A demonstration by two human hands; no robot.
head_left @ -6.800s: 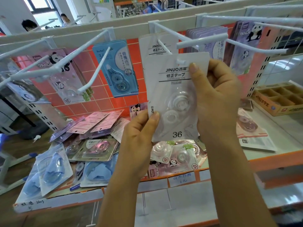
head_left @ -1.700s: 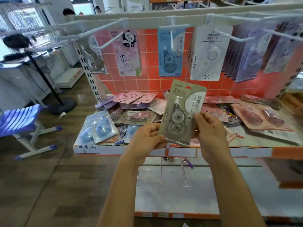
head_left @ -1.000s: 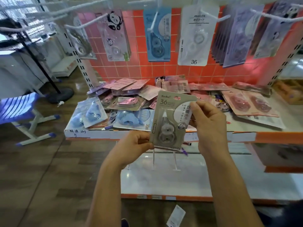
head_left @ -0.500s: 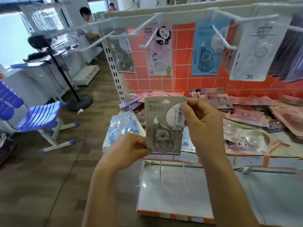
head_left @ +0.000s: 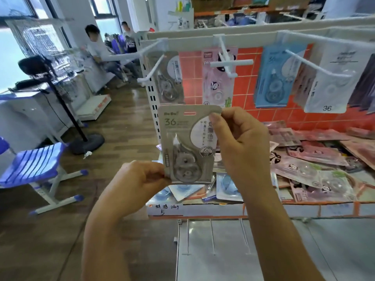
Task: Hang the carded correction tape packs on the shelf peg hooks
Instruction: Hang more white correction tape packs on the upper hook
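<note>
I hold a grey carded correction tape pack (head_left: 183,138) upright in front of me, its hang slot at the top. My left hand (head_left: 140,180) pinches its lower left corner and my right hand (head_left: 241,147) grips its right edge. Just above and behind it a matching grey pack (head_left: 169,78) hangs on the leftmost white peg hook (head_left: 151,73). Further right hang a pink panda pack (head_left: 218,82), a blue pack (head_left: 277,78) and a white pack (head_left: 332,82) marked 36, each on its own hook.
Several loose pink, blue and clear packs (head_left: 310,165) lie piled on the shelf board (head_left: 263,208). A purple chair (head_left: 34,167) and a black stand (head_left: 81,138) are on the wooden floor to the left. Two people sit far back by the windows.
The view has swung left and closer to the shelf's left end. The grey pack, still in both hands, now sits just under the hanging grey pack on the leftmost hook.
</note>
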